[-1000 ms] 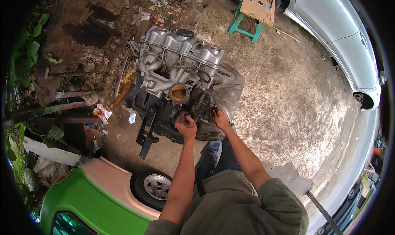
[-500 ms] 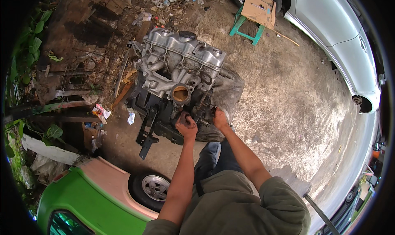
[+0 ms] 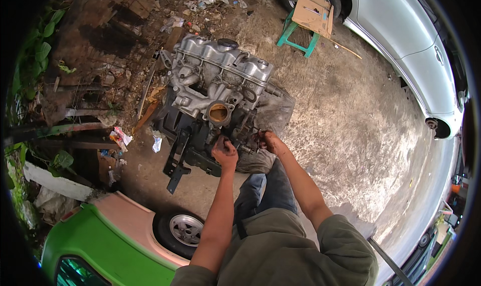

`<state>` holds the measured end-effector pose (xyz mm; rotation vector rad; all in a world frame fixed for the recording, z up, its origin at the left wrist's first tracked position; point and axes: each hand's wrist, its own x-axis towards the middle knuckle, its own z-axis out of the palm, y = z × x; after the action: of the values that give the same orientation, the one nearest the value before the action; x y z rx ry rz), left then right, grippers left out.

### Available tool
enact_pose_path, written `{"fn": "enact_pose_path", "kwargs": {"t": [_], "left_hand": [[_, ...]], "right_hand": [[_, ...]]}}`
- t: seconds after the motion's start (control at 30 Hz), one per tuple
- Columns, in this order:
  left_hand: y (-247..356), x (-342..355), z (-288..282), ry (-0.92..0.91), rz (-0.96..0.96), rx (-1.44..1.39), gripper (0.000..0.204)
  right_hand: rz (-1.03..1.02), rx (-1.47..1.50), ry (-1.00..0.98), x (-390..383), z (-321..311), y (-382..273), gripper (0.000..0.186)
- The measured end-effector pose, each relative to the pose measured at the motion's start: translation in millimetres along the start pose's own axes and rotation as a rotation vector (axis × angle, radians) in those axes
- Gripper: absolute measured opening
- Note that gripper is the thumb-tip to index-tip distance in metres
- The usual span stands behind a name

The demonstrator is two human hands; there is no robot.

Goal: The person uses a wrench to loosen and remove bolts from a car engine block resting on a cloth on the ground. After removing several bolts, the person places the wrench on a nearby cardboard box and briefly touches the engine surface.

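Person stands over a car engine block [image 3: 220,78] resting on the concrete floor [image 3: 345,115], both bare hands at its near side. Left hand [image 3: 225,152] is just below the round intake port [image 3: 219,113], fingers curled in, thumb against them, dark grime on the skin; cannot tell if anything is in the grip. Right hand [image 3: 272,143] is off to the right, fingers bent narrow at the small metal parts on the engine's lower right; whether it pinches one is too small to tell. Hands apart, not touching.

Engine: silver valve cover [image 3: 220,55] across the top with black oil filler cap [image 3: 228,43], black slotted bracket [image 3: 176,163] jutting at lower left. Around: green plastic stool [image 3: 286,35] topped with cardboard [image 3: 306,14], silver car [image 3: 401,20] upper right, green-and-pink car [image 3: 107,236] lower left with its wheel [image 3: 184,230] showing, crumpled wrapper [image 3: 120,137] left.
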<state>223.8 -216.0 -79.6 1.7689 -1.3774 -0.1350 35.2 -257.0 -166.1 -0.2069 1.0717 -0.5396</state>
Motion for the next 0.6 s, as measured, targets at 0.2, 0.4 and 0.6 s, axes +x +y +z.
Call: {"fn": "enact_pose_path", "kwargs": {"t": [0.2, 0.4, 0.6], "left_hand": [[-1, 0, 0, -0.018, -0.017, 0.024, 0.038], [-2, -1, -4, -0.094, -0.046, 0.08, 0.029], [-3, -2, -5, -0.13, -0.066, 0.075, 0.031]], "right_hand": [[0.251, 0.678, -0.272, -3, -5, -22, 0.01], [0.118, 0.452, -0.117, -17, -11, -13, 0.009], [-0.463, -0.229, 0.198, 19, -18, 47, 0.011]]}}
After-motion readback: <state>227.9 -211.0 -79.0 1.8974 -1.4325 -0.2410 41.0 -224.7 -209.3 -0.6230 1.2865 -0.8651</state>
